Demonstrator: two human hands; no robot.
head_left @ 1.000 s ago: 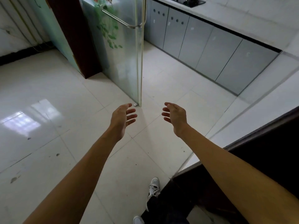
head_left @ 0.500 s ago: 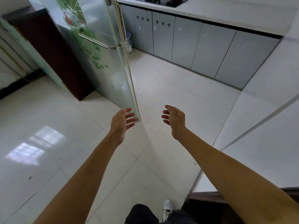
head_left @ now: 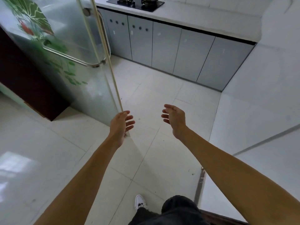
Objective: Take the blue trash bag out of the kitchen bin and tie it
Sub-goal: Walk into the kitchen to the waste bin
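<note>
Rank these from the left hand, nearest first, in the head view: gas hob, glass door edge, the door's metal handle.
From the left hand:
1. Glass door: its free edge runs right beside the hand, left of centre.
2. Metal handle: higher on that door, further left.
3. Gas hob: on the far counter, top of view.

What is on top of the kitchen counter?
A black gas stove sits on the counter; the picture edge cuts off its back. Shut cabinet doors hide what is below.

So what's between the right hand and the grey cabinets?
Head view: only bare floor tile between the right hand and the grey cabinets. The glass door stands off to the left.
</note>
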